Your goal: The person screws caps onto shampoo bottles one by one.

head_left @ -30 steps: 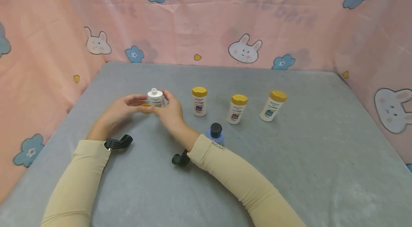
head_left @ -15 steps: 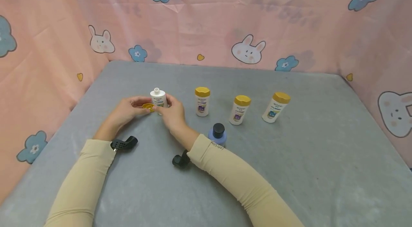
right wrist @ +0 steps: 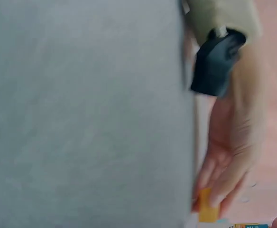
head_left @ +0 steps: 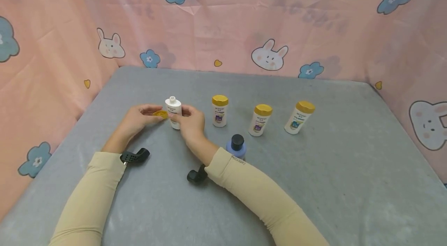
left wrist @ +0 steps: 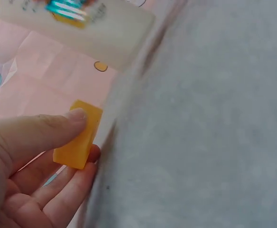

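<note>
In the head view, my left hand point(head_left: 134, 118) pinches a yellow bottle cap point(head_left: 160, 114) between thumb and fingers. The left wrist view shows the thumb lying across the cap point(left wrist: 74, 151). Just to its right, my right hand point(head_left: 193, 125) grips a white bottle point(head_left: 173, 106) by its right side. The bottle's neck is bare on top, and it leans slightly. Its label is partly hidden behind the right thumb. At the right wrist view's lower edge, the cap point(right wrist: 207, 209) appears in the left hand point(right wrist: 235, 137), with only a sliver of the bottle showing.
Three white bottles with yellow caps, one purple-labelled point(head_left: 220, 112), another purple-labelled point(head_left: 259, 120) and one teal-labelled point(head_left: 299, 118), stand to the right. A blue-purple bottle with a black cap point(head_left: 236, 147) is close by the right forearm. Behind the grey table point(head_left: 349, 160) hangs a pink curtain point(head_left: 209, 25).
The right hand's thumb has moved rightward away from the cap onto the bottle's front. The bottle now leans a little. The left hand still holds the cap. The head view has shifted slightly.
</note>
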`<state>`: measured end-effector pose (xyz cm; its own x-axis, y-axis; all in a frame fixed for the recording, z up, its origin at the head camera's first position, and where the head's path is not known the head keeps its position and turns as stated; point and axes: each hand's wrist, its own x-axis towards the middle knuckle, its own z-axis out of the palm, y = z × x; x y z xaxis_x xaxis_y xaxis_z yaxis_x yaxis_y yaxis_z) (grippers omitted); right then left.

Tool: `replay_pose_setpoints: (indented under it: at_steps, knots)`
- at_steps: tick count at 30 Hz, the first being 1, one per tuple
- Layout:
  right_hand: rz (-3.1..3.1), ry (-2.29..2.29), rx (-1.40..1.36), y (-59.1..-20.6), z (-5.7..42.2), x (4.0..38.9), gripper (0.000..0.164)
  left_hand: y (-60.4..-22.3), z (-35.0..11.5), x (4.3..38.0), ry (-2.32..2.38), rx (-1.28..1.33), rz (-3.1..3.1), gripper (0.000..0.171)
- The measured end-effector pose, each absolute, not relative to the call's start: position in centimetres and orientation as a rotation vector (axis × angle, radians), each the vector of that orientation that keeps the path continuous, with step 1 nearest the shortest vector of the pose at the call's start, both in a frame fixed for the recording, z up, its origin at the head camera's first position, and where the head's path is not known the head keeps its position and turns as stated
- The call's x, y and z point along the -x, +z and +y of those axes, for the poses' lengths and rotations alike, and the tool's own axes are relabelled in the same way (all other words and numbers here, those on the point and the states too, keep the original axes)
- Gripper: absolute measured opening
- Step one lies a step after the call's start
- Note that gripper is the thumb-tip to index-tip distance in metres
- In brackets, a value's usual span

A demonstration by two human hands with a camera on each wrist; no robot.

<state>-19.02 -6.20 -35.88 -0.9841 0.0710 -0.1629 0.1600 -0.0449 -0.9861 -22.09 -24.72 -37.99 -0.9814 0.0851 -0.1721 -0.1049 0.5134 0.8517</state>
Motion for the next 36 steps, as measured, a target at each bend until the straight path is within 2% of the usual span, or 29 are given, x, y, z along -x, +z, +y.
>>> replay_pose_setpoints:
  at_steps: [13, 20, 25, 36]
  knots:
    - [2.012, -2.257, -0.058, -28.4, -1.1, 16.6, 0.033, -35.4, -23.5, 21.6, 1.566, 0.045, 2.586, 0.066]
    - [2.064, -2.262, -0.045, -26.2, 3.4, 16.8, 0.034, -33.2, -21.5, 21.4, 1.753, -0.024, 2.541, 0.052]
    - [2.094, -2.339, -0.044, -25.7, 6.4, 17.3, 0.035, -31.9, -19.4, 21.2, 1.916, -0.111, 2.464, 0.040]
    - [2.423, -2.078, -0.002, -26.7, 11.9, 16.7, 0.041, -30.3, -14.5, 20.7, 2.042, -0.345, 2.325, 0.042]
